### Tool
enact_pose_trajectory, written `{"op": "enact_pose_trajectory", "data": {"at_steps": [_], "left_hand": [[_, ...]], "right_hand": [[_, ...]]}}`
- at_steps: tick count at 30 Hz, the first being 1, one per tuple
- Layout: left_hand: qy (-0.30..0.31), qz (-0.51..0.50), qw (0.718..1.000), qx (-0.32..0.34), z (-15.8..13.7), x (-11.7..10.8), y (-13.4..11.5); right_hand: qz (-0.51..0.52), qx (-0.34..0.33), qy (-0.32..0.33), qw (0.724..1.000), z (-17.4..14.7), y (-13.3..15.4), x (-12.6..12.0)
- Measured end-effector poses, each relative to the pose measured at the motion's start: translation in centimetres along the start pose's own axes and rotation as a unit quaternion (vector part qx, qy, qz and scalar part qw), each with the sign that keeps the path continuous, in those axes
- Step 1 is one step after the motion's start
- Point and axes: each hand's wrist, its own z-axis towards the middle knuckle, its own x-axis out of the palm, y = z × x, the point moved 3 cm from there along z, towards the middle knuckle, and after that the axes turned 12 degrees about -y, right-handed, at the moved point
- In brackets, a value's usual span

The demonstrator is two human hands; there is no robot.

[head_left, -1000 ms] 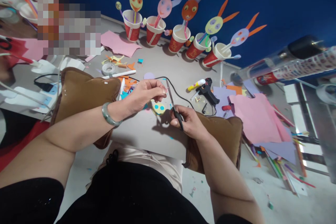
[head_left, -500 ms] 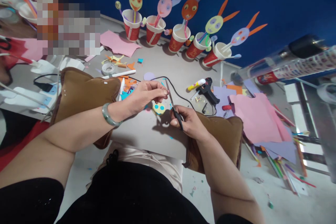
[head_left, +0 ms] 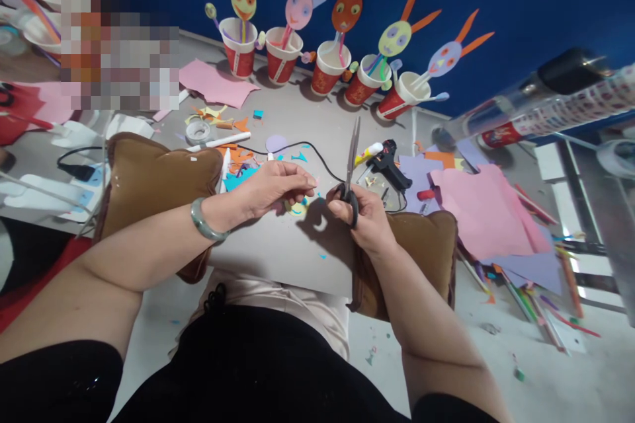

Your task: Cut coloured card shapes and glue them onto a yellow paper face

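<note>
My right hand (head_left: 367, 218) grips black-handled scissors (head_left: 353, 155), thumb and fingers at the handle loops. The blades point up and away, nearly together. Thumb and forefinger of my left hand (head_left: 275, 190) are pinched together; a tiny pinkish bit seems to show at their tips, too small to name. A yellow paper face with blue eyes (head_left: 299, 207) lies on the table under the left fingertips, partly hidden by them. Blue paper scraps (head_left: 241, 178) are beside my left hand.
Red paper cups with rabbit faces (head_left: 330, 76) line the back wall. A black glue gun (head_left: 391, 165) and glue stick tube (head_left: 370, 153) lie to the right, near pink paper (head_left: 486, 211). Brown cushions (head_left: 159, 178) lie under both forearms. A tape roll (head_left: 197, 132) sits left of centre.
The scissors have moved right, away from my left fingertips, and their blades have swung more upright. My left hand has dropped slightly, covering more of the yellow face.
</note>
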Motion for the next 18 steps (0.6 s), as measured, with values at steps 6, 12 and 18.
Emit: {"op": "enact_pose_trajectory", "data": {"at_steps": [6,12,18], "left_hand": [[-0.012,-0.024,0.998,0.048,0.03,-0.08,-0.49],[-0.032,-0.04,0.994,0.095,0.06,-0.26,-0.82],[-0.026,-0.024,0.994,0.108,0.45,-0.64,-0.34]], "right_hand": [[-0.034,0.028,0.074,0.996,-0.26,0.0,0.46],[-0.056,0.037,0.109,0.992,-0.41,-0.36,0.81],[-0.064,0.036,0.114,0.991,-0.35,-0.62,0.83]]}}
